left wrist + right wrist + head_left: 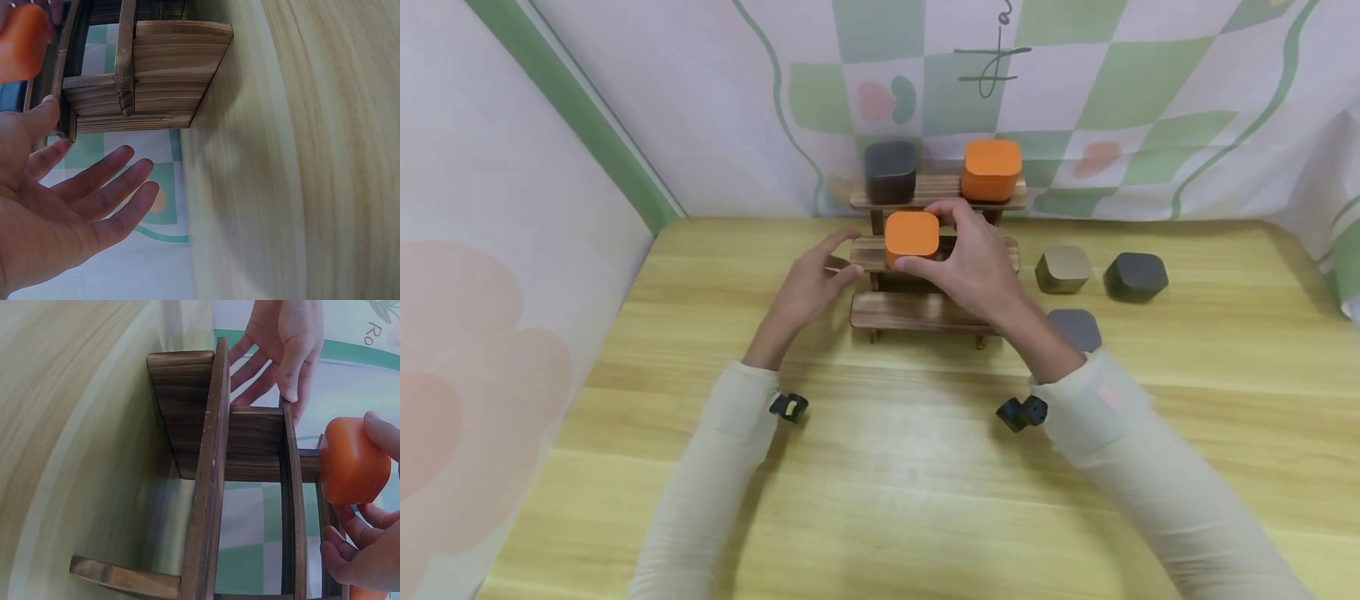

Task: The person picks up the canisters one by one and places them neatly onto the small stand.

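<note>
My right hand [973, 262] pinches an orange rounded-square box [912, 234] between thumb and fingers, over the middle tier of a brown wooden three-step stand [917, 310]. In the right wrist view, a gap shows between this orange box [353, 461] and the middle tier. My left hand [812, 282] is at the stand's left end. Its thumb touches the edge of the middle tier, while the other fingers stretch out past the side, as the left wrist view shows. On the top tier sit a black box [891, 172] at left and a second orange box [992, 170] at right.
Right of the stand, a gold-beige box [1063, 269] and a black box [1136, 277] stand on the wooden table [887, 500]. A grey box [1075, 328] is partly hidden behind my right forearm. A patterned cloth [955, 92] hangs close behind the stand.
</note>
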Tool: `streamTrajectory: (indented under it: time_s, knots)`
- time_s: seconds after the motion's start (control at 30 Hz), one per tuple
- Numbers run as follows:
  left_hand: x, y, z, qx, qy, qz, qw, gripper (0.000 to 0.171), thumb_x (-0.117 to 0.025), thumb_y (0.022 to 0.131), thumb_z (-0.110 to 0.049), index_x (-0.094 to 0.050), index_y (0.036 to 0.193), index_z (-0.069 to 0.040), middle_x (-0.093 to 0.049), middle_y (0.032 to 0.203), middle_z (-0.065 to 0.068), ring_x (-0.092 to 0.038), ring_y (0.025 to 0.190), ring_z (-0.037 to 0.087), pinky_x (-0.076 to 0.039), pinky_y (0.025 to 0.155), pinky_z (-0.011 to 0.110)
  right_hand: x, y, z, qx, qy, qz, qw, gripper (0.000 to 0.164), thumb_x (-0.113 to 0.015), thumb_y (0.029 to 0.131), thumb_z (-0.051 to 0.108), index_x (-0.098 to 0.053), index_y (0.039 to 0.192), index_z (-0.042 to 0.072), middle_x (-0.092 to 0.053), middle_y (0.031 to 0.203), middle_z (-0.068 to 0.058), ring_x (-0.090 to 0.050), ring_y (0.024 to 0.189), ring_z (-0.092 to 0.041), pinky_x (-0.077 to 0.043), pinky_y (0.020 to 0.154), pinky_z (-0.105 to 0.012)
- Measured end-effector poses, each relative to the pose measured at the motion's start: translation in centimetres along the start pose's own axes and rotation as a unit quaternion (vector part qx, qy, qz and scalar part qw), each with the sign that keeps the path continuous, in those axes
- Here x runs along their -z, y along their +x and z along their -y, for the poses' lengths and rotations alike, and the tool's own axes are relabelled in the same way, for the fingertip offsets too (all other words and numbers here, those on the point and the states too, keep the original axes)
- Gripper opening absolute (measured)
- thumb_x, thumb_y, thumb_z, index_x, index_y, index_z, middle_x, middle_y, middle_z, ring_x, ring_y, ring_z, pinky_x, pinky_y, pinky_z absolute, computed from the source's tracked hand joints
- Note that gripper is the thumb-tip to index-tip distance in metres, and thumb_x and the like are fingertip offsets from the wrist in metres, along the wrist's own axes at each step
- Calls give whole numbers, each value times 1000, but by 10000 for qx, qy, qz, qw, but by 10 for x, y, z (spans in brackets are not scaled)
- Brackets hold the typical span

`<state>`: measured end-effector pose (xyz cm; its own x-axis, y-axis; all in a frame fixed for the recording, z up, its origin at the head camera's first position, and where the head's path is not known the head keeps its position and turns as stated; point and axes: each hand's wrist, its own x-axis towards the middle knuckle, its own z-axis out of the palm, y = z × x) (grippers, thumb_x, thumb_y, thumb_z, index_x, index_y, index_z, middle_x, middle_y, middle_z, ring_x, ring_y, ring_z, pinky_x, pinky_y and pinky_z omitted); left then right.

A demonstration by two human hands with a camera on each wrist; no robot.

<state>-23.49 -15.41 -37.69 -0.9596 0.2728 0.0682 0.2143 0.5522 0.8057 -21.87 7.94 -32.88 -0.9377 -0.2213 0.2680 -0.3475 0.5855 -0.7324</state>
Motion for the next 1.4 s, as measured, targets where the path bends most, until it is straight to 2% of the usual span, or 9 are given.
streamTrajectory:
  time_s: [0.17, 0.33, 0.53, 0.8, 1.17, 1.4]
  knots:
    - [2, 0, 1, -20, -11, 22, 10000, 53, -62, 101, -22, -43, 151, -19, -55, 140, 15, -63, 113, 31, -53, 93, 45, -5, 2, 1, 71, 99, -50, 9999, 74, -90, 76, 30, -52, 132, -1, -59, 127, -18, -54, 117, -34, -45, 92, -48]
    - [4, 2, 3, -41, 9, 50, 10000, 54, -62, 101, -23, -44, 151, -19, -52, 144, 14, -62, 114, 30, -53, 94, 45, -10, 4, 3, -12, 142, -90, 9999, 74, -90, 76, 32, -52, 133, 1, -59, 128, -14, -54, 117, -29, -45, 92, -44]
    - [4, 1, 4, -139, 24, 71, 9999, 53, -62, 101, -23, -44, 150, -17, -45, 152, 10, -62, 115, 31, -52, 94, 45, -16, 5, 3, -83, 171, -171, 9997, 71, -89, 78, 32, -54, 132, 3, -59, 126, -12, -55, 111, -25, -48, 84, -40]
    - [4, 2, 4, -80, 31, 86, 9999, 53, -63, 100, -25, -45, 150, -18, -46, 151, 11, -62, 115, 31, -53, 94, 45, -22, 8, 2, -275, 155, -217, 9993, 73, -87, 79, 34, -52, 137, 5, -58, 130, -12, -54, 108, -26, -48, 79, -38]
    - [3, 2, 4, -63, -6, 101, 9999, 53, -62, 101, -25, -45, 151, -17, -46, 151, 7, -62, 114, 29, -53, 93, 45, -29, 11, 0, -387, 12, -89, 9992, 78, -88, 78, 36, -52, 139, 4, -58, 135, -12, -50, 124, -31, -42, 100, -47]
    - [2, 2, 3, -14, 56, 114, 9999, 54, -62, 101, -25, -43, 152, -18, -45, 152, 10, -62, 116, 30, -53, 93, 46, -32, 10, 0, -513, -54, -169, 9985, 82, -89, 77, 38, -51, 139, 2, -57, 134, -15, -51, 124, -32, -43, 103, -47]
